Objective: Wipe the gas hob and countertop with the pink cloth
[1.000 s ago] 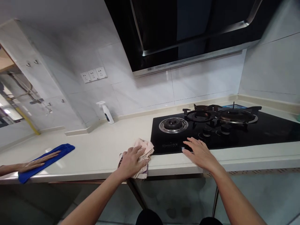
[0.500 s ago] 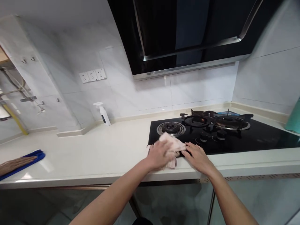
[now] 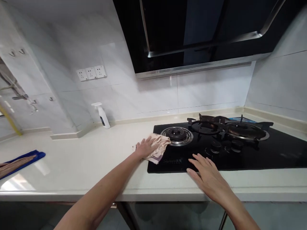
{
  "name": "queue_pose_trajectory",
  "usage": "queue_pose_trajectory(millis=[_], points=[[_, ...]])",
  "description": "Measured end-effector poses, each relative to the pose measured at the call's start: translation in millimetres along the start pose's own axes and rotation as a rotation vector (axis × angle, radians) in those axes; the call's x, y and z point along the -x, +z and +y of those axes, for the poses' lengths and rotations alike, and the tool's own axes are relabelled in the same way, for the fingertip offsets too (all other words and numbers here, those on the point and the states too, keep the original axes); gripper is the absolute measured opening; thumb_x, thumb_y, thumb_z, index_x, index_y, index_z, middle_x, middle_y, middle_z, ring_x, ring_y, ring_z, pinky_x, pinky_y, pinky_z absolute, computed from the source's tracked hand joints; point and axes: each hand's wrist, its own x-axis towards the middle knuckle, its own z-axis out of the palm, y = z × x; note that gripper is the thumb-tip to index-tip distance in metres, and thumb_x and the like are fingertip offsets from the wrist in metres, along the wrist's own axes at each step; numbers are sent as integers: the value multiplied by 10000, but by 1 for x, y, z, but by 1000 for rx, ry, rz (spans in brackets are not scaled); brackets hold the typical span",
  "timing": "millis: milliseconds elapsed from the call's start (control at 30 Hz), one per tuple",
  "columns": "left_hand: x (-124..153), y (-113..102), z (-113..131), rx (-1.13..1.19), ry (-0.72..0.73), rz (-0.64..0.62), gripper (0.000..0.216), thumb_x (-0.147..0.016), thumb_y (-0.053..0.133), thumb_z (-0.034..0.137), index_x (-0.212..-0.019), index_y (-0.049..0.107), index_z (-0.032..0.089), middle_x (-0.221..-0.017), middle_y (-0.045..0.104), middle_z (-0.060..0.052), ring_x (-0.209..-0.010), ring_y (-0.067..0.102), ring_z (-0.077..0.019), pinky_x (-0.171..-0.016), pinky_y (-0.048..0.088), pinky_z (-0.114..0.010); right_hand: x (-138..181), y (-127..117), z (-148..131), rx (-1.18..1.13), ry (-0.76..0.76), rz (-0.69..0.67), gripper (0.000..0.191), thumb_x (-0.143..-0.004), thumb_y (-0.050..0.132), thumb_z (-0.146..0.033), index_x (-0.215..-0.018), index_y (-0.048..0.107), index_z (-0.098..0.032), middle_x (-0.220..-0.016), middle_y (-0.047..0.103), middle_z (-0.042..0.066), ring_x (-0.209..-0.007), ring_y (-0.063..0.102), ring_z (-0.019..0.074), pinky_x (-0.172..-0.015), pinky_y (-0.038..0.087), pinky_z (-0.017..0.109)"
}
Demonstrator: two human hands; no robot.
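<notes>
My left hand (image 3: 145, 148) presses down on a pale pink, crumpled cloth (image 3: 159, 145), gripping it against the surface. That cloth lies across the left edge of the black gas hob (image 3: 177, 159), close to the left burner (image 3: 177, 134). Over the hob's front edge is my right hand (image 3: 207, 174), palm down with its fingers apart and nothing in it. Two control knobs (image 3: 216, 147) stand just beyond its fingertips.
On the left, another person's hand (image 3: 16, 164) lies on a blue cloth (image 3: 39, 155) on the white countertop (image 3: 91, 166). A white spray bottle (image 3: 103, 117) stands near the wall. Black pan supports (image 3: 208, 124) cover the right side of the hob, and a range hood (image 3: 196, 48) hangs above.
My left hand has moved left and slightly away from me with the cloth, onto the hob's left edge. My right hand is now apart from the cloth. The view has shifted a little.
</notes>
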Motion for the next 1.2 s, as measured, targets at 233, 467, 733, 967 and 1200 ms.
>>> queue_pose_trajectory(millis=[233, 467, 733, 967, 1200], points=[[-84, 4, -22, -8, -105, 41, 740, -994, 87, 694, -1666, 140, 387, -1754, 193, -34, -1579, 212, -401, -1192, 239, -708, 5, 2, 2, 40, -42, 75, 583, -1052, 348, -609, -1348, 680, -232, -1518, 562, 84, -1486, 417, 318, -1232, 329, 595], [-131, 7, -30, -17, -139, 58, 720, -1004, 88, 666, -1662, 163, 385, -1757, 184, -2, -1588, 195, -366, -1210, 222, -670, 4, 14, 8, 60, -119, 207, 543, -1039, 391, -617, -1264, 705, -235, -1428, 632, 103, -1409, 506, 341, -1174, 374, 632], [-82, 7, -22, -18, -100, 68, 732, -1003, 123, 681, -1652, 232, 360, -1708, 336, -56, -1559, 264, -368, -1185, 285, -662, 2, 14, 14, -3, -77, 150, 527, -1021, 398, -597, -1253, 709, -241, -1429, 628, 107, -1411, 500, 340, -1188, 346, 645], [47, 11, -14, 6, 26, 81, 766, -984, 183, 749, -1646, 260, 373, -1710, 331, -6, -1561, 263, -374, -1208, 271, -648, 0, 17, 23, -53, -46, 48, 582, -993, 396, -647, -1324, 678, -260, -1504, 573, 89, -1470, 431, 331, -1228, 286, 628], [166, 13, -36, 67, 233, 45, 691, -1004, 272, 725, -1609, 344, 399, -1712, 311, 27, -1590, 217, -355, -1243, 224, -640, -4, 27, 36, -21, -40, 37, 633, -957, 381, -712, -1327, 676, -292, -1506, 574, 75, -1477, 425, 342, -1225, 306, 617]])
